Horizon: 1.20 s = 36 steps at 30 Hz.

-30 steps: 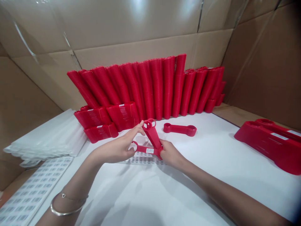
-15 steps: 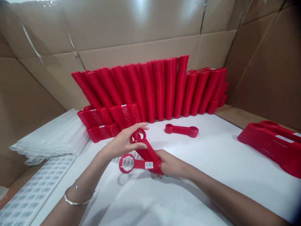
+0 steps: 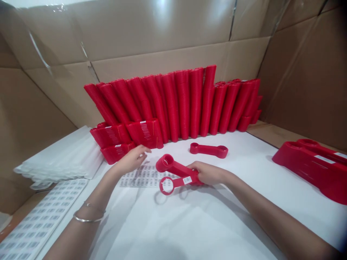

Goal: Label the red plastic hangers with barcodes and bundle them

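Note:
My right hand (image 3: pixel 210 173) is closed round one end of several red plastic ring wrenches. Most sit nested in a small stack (image 3: pixel 177 169). One wrench with a barcode label (image 3: pixel 179 181) is fanned out from the stack toward me, its open ring on the left. My left hand (image 3: pixel 134 159) hovers apart from them to the left, fingers loosely bent and apart, with nothing visible in it. Below it lies a sheet of barcode labels (image 3: pixel 148 177), partly behind the held wrenches. Another short stack of red wrenches (image 3: pixel 209 150) rests on the table beyond my right hand.
Tall leaning stacks of red wrenches (image 3: pixel 173 104) line the back, before cardboard walls (image 3: pixel 162 36). Shorter labelled bundles (image 3: pixel 145 133) stand at back left. White plastic bags (image 3: pixel 62 155) and more label sheets (image 3: pixel 46 216) lie left. Large red stacks (image 3: pixel 309 168) lie right.
My left hand has let go of the wrench stack and moved left, away from it. My right hand has shifted the wrenches to the right, uncovering more of the label sheet.

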### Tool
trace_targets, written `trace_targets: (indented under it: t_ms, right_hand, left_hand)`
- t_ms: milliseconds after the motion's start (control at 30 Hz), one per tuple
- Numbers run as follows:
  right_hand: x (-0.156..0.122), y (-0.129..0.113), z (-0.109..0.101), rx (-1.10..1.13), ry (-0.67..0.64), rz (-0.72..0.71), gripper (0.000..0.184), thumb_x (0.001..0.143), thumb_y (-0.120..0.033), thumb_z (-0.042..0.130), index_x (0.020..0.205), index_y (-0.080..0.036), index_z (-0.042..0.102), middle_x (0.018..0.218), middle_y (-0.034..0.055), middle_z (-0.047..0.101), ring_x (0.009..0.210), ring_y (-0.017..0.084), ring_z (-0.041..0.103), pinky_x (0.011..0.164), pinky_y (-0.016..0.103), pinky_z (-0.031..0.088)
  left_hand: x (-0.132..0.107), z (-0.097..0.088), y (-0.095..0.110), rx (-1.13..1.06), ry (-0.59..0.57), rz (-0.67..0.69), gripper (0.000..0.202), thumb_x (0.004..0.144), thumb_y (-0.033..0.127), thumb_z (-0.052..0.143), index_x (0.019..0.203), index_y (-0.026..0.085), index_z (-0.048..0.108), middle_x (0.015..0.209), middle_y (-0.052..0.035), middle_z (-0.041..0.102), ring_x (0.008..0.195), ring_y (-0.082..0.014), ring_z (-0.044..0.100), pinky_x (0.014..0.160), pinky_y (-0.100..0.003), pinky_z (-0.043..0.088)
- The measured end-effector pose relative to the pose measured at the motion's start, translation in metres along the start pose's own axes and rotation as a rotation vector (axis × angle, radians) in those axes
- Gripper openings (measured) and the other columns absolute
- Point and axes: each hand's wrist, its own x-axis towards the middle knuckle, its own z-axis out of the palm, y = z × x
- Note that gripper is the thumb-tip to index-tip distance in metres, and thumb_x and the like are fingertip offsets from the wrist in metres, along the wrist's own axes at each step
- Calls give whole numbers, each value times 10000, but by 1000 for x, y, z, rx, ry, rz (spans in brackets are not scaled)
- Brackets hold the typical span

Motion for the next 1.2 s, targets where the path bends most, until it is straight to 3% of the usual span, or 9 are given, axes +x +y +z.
trace_targets:
  t_ms: [67, 133, 467, 633, 733, 833, 1000, 1100, 1200]
  right_hand:
    - [-4, 5, -11, -45, 45, 8, 305, 513, -64, 339, 682, -162, 572, 532, -40, 470, 461, 83, 396, 427, 195, 286]
    - [-6, 7, -15, -90, 80, 19, 347, 509, -59, 334, 713, -173, 591, 539, -40, 472, 467, 90, 395, 434, 202, 279]
    - [-4, -1, 3, -260, 248, 36, 243, 506, -10, 361, 596, -183, 506, 547, -21, 471, 486, 108, 391, 449, 226, 229]
    - [-3, -5, 8, -311, 338, 93, 251, 526, 3, 380, 618, -187, 515, 585, -3, 513, 519, 126, 438, 468, 227, 235]
    - [-1, -6, 13, -333, 405, 136, 237, 567, -5, 398, 651, -186, 526, 634, 15, 548, 555, 142, 471, 479, 230, 238]
    - [3, -7, 19, -347, 462, 176, 214, 607, -14, 413, 684, -179, 525, 681, 34, 570, 578, 149, 492, 487, 231, 239]
    - [6, -10, 25, -373, 507, 218, 193, 637, -23, 434, 725, -176, 512, 720, 42, 582, 594, 148, 507, 487, 224, 239]
    - [5, -14, 27, -388, 519, 222, 230, 629, -8, 425, 756, -180, 512, 745, 38, 590, 610, 145, 513, 481, 217, 237]
    - [4, -17, 28, -398, 519, 212, 263, 618, 2, 415, 771, -185, 517, 731, 27, 595, 597, 139, 506, 477, 214, 236]
  left_hand:
    - [-2, 7, -13, 75, -133, 3, 272, 786, 223, 415, 987, 161, 589, 998, -99, 569, 911, -216, 533, 822, -374, 419]
    - [-4, 18, -16, 81, -180, 27, 264, 766, 203, 434, 960, 176, 611, 963, -88, 574, 888, -212, 531, 808, -356, 424]
    - [-2, 42, -6, 19, -156, -20, 229, 707, 197, 470, 899, 183, 593, 877, -39, 509, 689, -151, 522, 667, -296, 456]
    - [1, 30, -1, -65, -143, -64, 167, 754, 308, 492, 757, 160, 572, 861, -41, 533, 676, -142, 555, 614, -272, 461]
    - [1, 7, 16, -160, -121, -92, 204, 777, 349, 495, 744, 159, 559, 729, -17, 581, 651, -139, 566, 580, -251, 448]
    - [-3, -3, 48, -334, 114, -142, 214, 760, 377, 544, 771, 166, 571, 741, -9, 611, 676, -133, 565, 604, -248, 432]
    - [-7, 27, 98, -390, 154, -88, 160, 767, 304, 550, 697, 169, 600, 716, -2, 626, 673, -132, 546, 641, -253, 420]
    - [-7, 45, 104, -389, 171, -120, 143, 773, 283, 535, 701, 176, 598, 733, -1, 631, 697, -142, 543, 641, -254, 410]
    - [-6, 50, 101, -370, 171, -144, 132, 776, 269, 526, 706, 181, 596, 739, -3, 629, 720, -152, 538, 642, -257, 403]
